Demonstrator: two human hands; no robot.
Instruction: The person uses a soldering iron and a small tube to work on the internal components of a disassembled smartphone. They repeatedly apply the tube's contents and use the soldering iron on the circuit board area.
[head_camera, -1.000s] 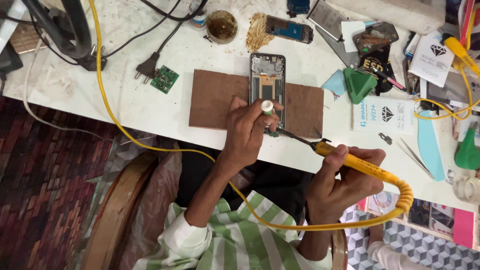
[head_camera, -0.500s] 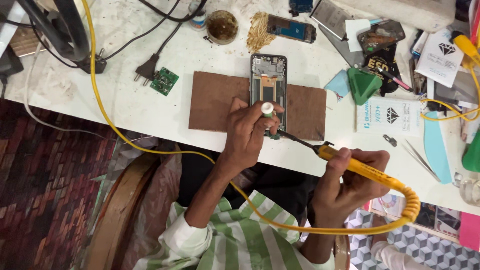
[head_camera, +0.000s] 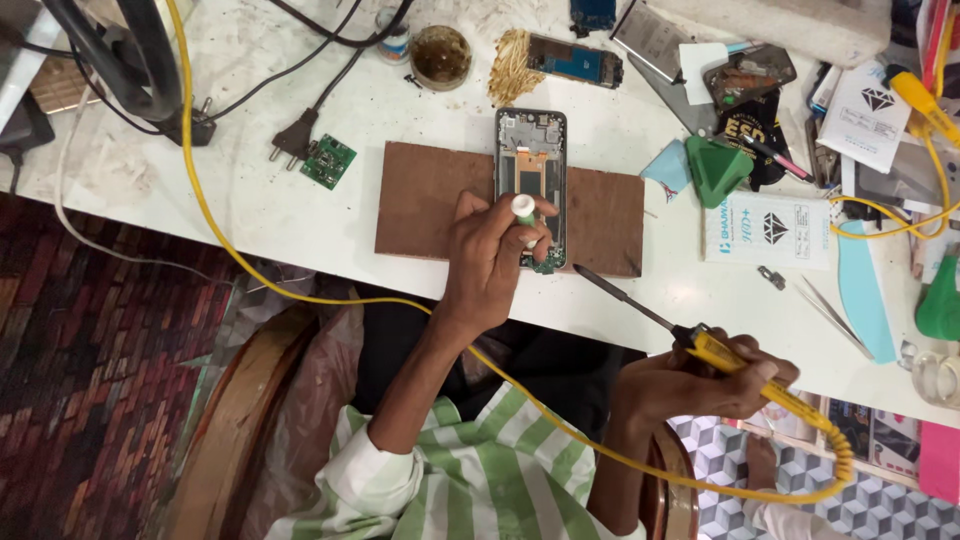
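An opened phone (head_camera: 530, 150) with its back off lies on a brown board (head_camera: 420, 200) on the white table (head_camera: 250, 210). My left hand (head_camera: 490, 255) rests at the phone's lower end and grips a small white and green tube (head_camera: 524, 210) over it. My right hand (head_camera: 700, 385) is off the table's near edge and holds a yellow-handled soldering iron (head_camera: 725, 358). The iron's dark tip (head_camera: 600, 285) points up and left, just clear of the board's lower right corner. Its yellow cable (head_camera: 200, 190) loops across the table and around my lap.
A small green circuit board (head_camera: 328, 161) and a black plug (head_camera: 293, 145) lie left of the board. Behind are a round tin (head_camera: 441, 57), another opened phone (head_camera: 575, 60) and phone parts. To the right are a green plastic piece (head_camera: 715, 165), white packets (head_camera: 770, 228) and tweezers (head_camera: 825, 310).
My right hand has drawn the soldering iron back to the right and down, so its tip has left the phone's lower end. My left hand stays on the phone with the tube.
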